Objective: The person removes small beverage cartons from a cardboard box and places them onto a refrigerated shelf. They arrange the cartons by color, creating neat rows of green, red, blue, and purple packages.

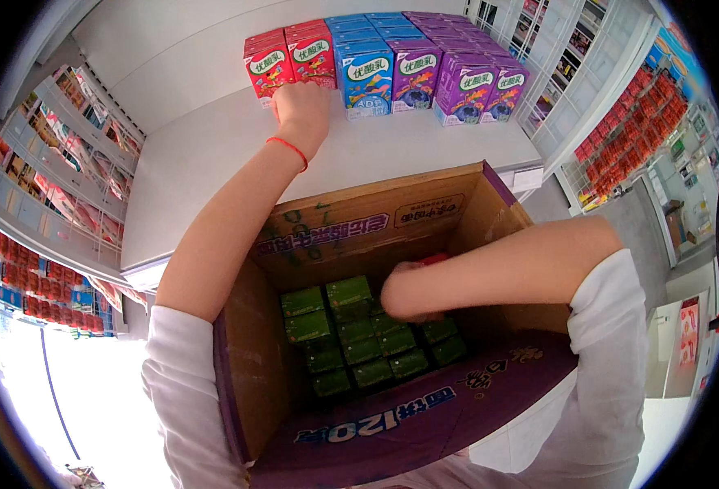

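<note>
My left hand [301, 104], with a thin red string at its wrist, is at the front of the red drink cartons [269, 64] on the white shelf; its fingers are mostly hidden, so a grip cannot be made out. Beside them stand blue cartons [366, 82] and purple cartons [416, 76] in rows. Down in an open cardboard box [249, 354] is my right hand [411, 293], blurred, with a bit of something red [434, 259] showing just behind it. Several green cartons [362, 348] lie in the bottom of the box, below and left of that hand.
The box stands before the white shelf [206, 159], its purple front flap [396, 422] folded outward towards me. Wire racks [570, 67] with packaged goods flank the shelf. Red packets [634, 128] hang farther off at the right, others [41, 275] at the left.
</note>
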Motion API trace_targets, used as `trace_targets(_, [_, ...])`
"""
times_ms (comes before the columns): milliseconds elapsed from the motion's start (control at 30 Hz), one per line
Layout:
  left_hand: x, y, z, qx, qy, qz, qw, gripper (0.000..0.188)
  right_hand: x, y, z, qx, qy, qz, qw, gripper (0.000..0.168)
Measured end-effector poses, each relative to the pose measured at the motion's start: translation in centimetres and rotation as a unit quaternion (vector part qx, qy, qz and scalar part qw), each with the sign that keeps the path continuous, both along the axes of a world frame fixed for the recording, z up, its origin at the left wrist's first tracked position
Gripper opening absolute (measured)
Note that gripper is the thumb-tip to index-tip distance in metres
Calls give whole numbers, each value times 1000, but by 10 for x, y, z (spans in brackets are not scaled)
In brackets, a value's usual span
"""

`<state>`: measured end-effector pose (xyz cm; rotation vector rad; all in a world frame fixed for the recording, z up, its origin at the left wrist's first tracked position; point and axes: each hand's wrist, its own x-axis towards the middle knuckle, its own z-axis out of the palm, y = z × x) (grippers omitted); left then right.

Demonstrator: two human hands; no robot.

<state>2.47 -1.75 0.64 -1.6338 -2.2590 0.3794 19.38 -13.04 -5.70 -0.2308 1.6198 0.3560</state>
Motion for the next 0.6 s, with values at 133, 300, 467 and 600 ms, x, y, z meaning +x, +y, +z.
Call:
trace_targets(133, [1,-2,2,-11,-2,3,1000,15,12,-23,-30,156,-24,33,987,30])
trace_targets(300, [9,-2,5,3,-23,-9,1000,15,14,-14,-47,112,38,35,992,32])
trace_targets(467, [6,-4,5,3,-20,-9,1000,14,-7,-5,-42,-17,77,41,996,37])
trace_targets(600, [2,-2,4,8,-39,-7,999,15,-25,-9,20,-85,120,29,989,35])
